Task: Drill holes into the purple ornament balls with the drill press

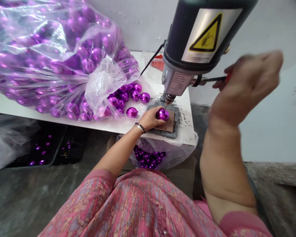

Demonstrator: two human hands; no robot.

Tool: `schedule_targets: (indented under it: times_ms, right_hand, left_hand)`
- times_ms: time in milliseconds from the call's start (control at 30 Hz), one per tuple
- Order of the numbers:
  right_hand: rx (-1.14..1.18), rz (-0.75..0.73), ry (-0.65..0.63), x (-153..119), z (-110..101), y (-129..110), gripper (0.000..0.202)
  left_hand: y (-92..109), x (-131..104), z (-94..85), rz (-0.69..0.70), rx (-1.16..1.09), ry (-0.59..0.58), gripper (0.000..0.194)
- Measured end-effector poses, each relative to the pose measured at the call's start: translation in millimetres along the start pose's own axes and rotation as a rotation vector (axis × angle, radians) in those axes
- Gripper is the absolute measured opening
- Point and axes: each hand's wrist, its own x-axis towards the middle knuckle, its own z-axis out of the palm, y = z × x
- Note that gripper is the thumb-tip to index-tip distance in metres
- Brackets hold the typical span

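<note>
My left hand [151, 119] grips a shiny purple faceted ball [163, 114], thumb and fingers around its left side. The ball rests on a brown board [169, 126] on the grey base [177, 113] of a small drill press [179, 62]. Just over the ball is the thin drill bit [166, 106]; whether it touches, I cannot tell. Out to the right, my right hand [248, 80] is closed around the end of the press's feed lever [213, 79] and is somewhat blurred.
A big clear plastic bag [105, 77] of purple balls fills the left of the white table [124, 126]. Loose purple balls [135, 95] lie by its mouth. Dark shavings surround the base. Below the table edge hangs another bag [174, 154] with purple balls; dark crates [55, 154] stand lower left.
</note>
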Motion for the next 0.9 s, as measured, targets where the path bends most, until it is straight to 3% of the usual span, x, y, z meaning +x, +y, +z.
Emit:
schedule_targets:
  times_ms: [33, 133, 200, 267, 333, 433, 500, 600, 767, 900]
  right_hand:
    - [0.023, 0.075, -0.043, 14, 3, -5, 0.03]
    - [0.051, 0.113, -0.073, 35, 10, -13, 0.029]
    - [0.102, 0.091, -0.056, 35, 11, -14, 0.028]
    - [0.154, 0.069, -0.026, 31, 12, -12, 0.027]
    - [0.173, 0.066, -0.01, 27, 11, -11, 0.027]
    - [0.157, 0.065, -0.016, 24, 11, -12, 0.027]
    - [0.154, 0.049, -0.029, 22, 11, -14, 0.028]
    - [0.174, 0.023, -0.03, 19, 11, -14, 0.028]
    - [0.128, -0.021, -0.039, 18, 9, -8, 0.028]
    - [0.051, 0.033, -0.06, 23, 11, -15, 0.026]
  left_hand:
    - [-1, -4, -1.2, 0.034, -0.006, -0.003, 0.068]
    - [-8, -20, -14.1, 0.16, -0.011, -0.003, 0.067]
    - [-17, -28, -30.4, 0.146, 0.011, 0.081, 0.049]
    - [-28, -32, -49.5, 0.009, 0.094, 0.244, 0.03]
    - [-39, -31, -65.9, -0.196, 0.248, 0.323, 0.028]
    - [-51, -28, -76.7, -0.445, 0.425, 0.15, 0.031]
    - [-52, -27, -74.9, -0.508, 0.452, 0.045, 0.039]
    - [-48, -27, -66.9, -0.439, 0.341, 0.018, 0.047]
    - [-43, -27, -55.4, -0.173, -0.198, 0.128, 0.071]
    - [-36, -24, -49.8, -0.11, -0.388, 0.045, 0.069]
